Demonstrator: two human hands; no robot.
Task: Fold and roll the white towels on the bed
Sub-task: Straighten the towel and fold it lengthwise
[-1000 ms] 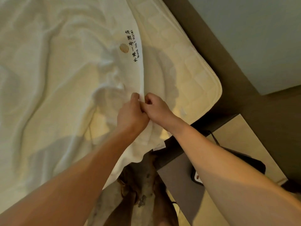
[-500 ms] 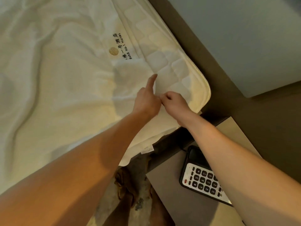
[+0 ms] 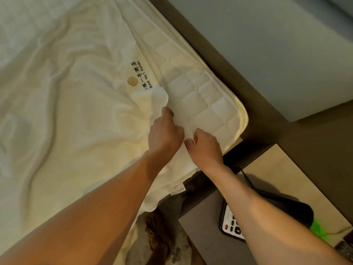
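A large white towel (image 3: 76,115) with a gold round logo and black hotel lettering lies spread and wrinkled over the bed. Its near corner, with a small label, hangs off the mattress edge. My left hand (image 3: 165,131) pinches the towel's right edge near the bed corner, fingers curled on the cloth. Right beside it, my right hand (image 3: 205,145) grips the same edge, knuckles up. The two hands nearly touch. The quilted mattress (image 3: 206,96) shows bare beyond the towel's edge.
A dark bed frame (image 3: 219,60) runs along the mattress at the right. A bedside table (image 3: 282,178) at lower right holds a black telephone (image 3: 233,224) with a cord. My feet and a patterned floor (image 3: 162,243) show below the bed edge.
Both hands have slid along the towel's edge toward the bed corner. My left forefinger, raised half a second ago, is now curled down onto the cloth. The view has tilted, showing the telephone.
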